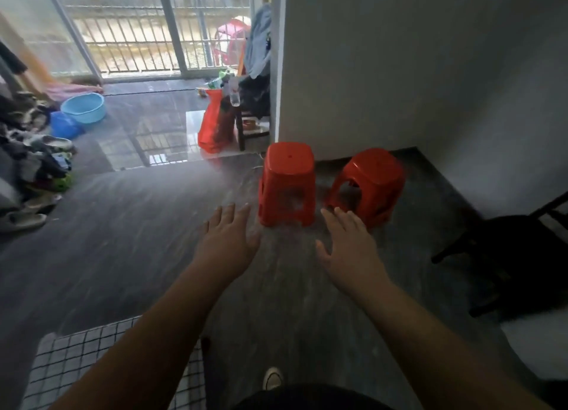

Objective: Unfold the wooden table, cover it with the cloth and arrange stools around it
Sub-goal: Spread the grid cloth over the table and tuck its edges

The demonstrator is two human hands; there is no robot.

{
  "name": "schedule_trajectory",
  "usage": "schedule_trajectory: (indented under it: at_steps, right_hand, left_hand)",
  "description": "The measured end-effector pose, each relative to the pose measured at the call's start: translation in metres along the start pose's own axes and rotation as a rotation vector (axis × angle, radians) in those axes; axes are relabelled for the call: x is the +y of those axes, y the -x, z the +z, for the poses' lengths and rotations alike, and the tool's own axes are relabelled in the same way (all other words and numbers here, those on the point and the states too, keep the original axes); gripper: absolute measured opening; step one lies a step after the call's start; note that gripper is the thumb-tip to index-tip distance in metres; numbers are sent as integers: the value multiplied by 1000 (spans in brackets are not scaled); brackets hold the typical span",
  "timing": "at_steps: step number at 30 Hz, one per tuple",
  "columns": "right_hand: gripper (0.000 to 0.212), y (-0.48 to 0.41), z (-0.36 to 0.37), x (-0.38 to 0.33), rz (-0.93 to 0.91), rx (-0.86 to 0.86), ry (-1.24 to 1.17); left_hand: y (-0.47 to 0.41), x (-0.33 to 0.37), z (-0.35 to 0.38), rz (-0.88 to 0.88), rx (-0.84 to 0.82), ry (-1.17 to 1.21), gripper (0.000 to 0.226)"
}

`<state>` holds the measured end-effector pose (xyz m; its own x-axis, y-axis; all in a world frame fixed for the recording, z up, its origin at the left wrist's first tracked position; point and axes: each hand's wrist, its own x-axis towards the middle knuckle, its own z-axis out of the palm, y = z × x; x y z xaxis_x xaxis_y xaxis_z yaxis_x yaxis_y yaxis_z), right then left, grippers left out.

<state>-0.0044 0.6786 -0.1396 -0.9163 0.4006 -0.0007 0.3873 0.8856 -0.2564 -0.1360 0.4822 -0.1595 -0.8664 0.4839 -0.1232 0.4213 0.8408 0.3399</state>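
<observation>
Reaching forward over the dark floor [123, 225], the person stretches out both bare arms, palms down. The left hand [229, 240] has its fingers straight and lying close together; the right hand [347, 247] has its fingers straight and slightly spread, with the thumb held out to the side. Neither hand touches a thing.

Far back on the left a blue basin [83, 107] sits on the floor, and only its own blue inner wall shows. Near the wall corner stands a red bag [215, 124]; a clear bottle [234, 94] rises at its mouth, though whether it sits inside cannot be told.

Two red stools stand side by side just beyond the fingertips, against the white wall [399, 71]. The left stool [287, 184] is upright, seat up and legs down, one flat side facing the person. The right stool [367, 185] is also seat up, turned so an arched opening faces the hands. Both have their long axis vertical.

A checked cloth [76, 363] lies spread at the lower left, well apart from the stools
</observation>
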Motion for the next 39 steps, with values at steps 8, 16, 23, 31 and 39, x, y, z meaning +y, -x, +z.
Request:
schedule_trajectory:
  at_steps: [8, 16, 23, 31, 39]
  right_hand:
    - [64, -171, 13, -46, -177, -72, -56]
    - [65, -363, 64, -108, -504, -166, -71]
    - [68, -500, 79, -208, -785, -367, -9]
    - [67, -552, 116, -360, -1074, -533, -23]
    - [65, -548, 180, -555, -1404, -632, 90]
  left_hand:
    - [-110, -64, -33, -224, 54, -4, 71]
    - [-243, -127, -44, -445, 75, -64, 69]
    - [-298, -190, -85, -731, 132, 29, 67]
    - [-295, -297, -110, -1052, 200, 110, 71]
    - [-258, -424, -124, -1336, 306, 256, 70]
